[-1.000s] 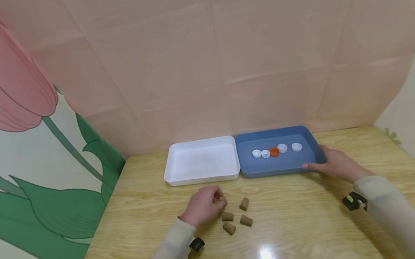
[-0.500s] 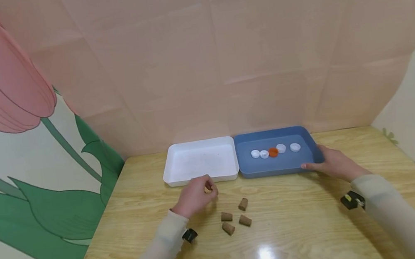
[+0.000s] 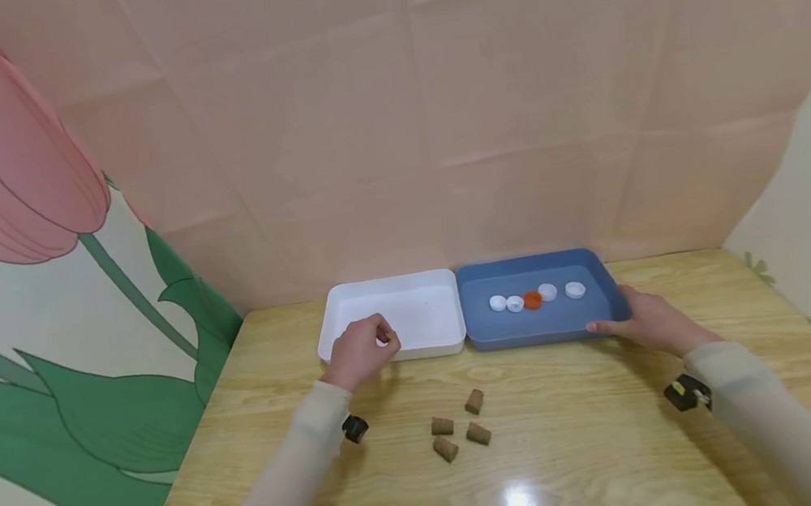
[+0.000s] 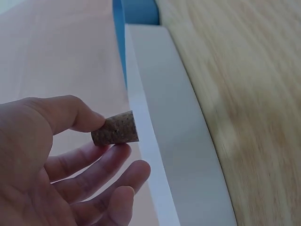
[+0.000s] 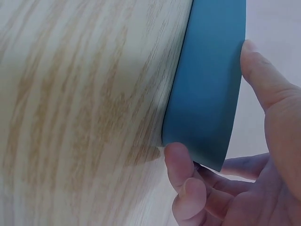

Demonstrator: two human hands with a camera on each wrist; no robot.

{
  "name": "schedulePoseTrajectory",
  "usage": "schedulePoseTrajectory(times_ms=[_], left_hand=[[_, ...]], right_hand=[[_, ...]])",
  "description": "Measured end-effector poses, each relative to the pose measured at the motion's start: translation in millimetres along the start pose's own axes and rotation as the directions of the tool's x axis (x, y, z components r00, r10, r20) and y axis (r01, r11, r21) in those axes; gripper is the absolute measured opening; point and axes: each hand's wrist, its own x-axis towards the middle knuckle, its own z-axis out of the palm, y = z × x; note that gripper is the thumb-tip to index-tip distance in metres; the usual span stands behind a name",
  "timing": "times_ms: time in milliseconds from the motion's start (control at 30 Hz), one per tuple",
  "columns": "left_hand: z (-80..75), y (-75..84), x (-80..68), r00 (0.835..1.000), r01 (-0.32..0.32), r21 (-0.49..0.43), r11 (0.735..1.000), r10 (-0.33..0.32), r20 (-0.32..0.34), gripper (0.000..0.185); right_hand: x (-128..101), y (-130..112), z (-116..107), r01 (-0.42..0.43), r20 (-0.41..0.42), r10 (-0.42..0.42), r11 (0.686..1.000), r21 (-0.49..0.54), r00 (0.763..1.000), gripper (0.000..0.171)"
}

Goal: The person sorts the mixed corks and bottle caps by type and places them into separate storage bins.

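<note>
Between thumb and fingers my left hand pinches a brown cork, held over the front wall of the white tray. In the head view that cork is mostly hidden by the hand. My right hand holds the front right corner of the blue tray. Its thumb lies on the rim, and the fingers bend around the outside of the corner. Several bottle caps lie in the blue tray, among them an orange cap and a white cap.
Several loose corks lie on the wooden table in front of the trays, one cork slightly apart from the others. The two trays stand side by side, close to a pinkish cloth backdrop.
My left hand has lifted a cork from the loose group and carried it up and left to the white tray. The right hand stays on the blue tray's corner.
</note>
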Motion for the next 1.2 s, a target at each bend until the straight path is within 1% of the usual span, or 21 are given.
schedulePoseTrajectory(times_ms=[200, 300, 467, 633, 767, 900, 1033, 1200], left_hand=[[-2.3, -12.2, 15.0, 0.999, 0.045, -0.007, 0.999, -0.045, -0.002, 0.005], [-2.8, -18.4, 23.0, 0.997, 0.078, -0.019, 0.997, -0.078, 0.001, 0.007], [-5.1, -29.1, 35.8, 0.988, 0.153, -0.040, 0.987, -0.153, -0.006, 0.009], [-6.7, -37.3, 46.0, 0.977, 0.214, -0.032, 0.976, -0.214, 0.003, 0.009], [-6.0, -44.6, 52.8, 0.962, 0.271, -0.023, 0.962, -0.271, 0.024, 0.010], [-4.3, -54.5, 58.9, 0.944, 0.328, -0.009, 0.945, -0.327, 0.054, 0.012], [-1.8, -63.0, 61.6, 0.928, 0.362, 0.009, 0.932, -0.362, 0.084, 0.015], [0.4, -69.3, 62.1, 0.912, 0.400, 0.034, 0.916, -0.402, 0.082, 0.015]], right_hand=[[-1.2, 0.8, 0.8, 0.017, -0.013, -0.017, 1.000, 0.005, 1.000, 0.115], [-2.4, 0.9, 1.4, 0.026, -0.017, -0.025, 1.000, 0.006, 1.000, 0.113], [-3.3, -1.6, 0.6, 0.034, -0.011, -0.034, 0.999, 0.006, 0.999, 0.112], [-3.4, -4.3, -2.1, 0.045, 0.001, -0.045, 0.999, 0.006, 0.999, 0.110], [-4.1, -6.0, -4.2, 0.028, 0.027, -0.028, 1.000, -0.001, 0.999, 0.111], [-4.5, -7.6, -4.6, 0.030, 0.033, -0.030, 1.000, 0.004, 0.999, 0.111], [-4.3, -8.6, -4.6, 0.037, 0.031, -0.037, 0.999, 0.004, 0.999, 0.111], [-4.5, -10.8, -5.9, 0.035, 0.036, -0.036, 0.999, 0.006, 0.999, 0.112]])
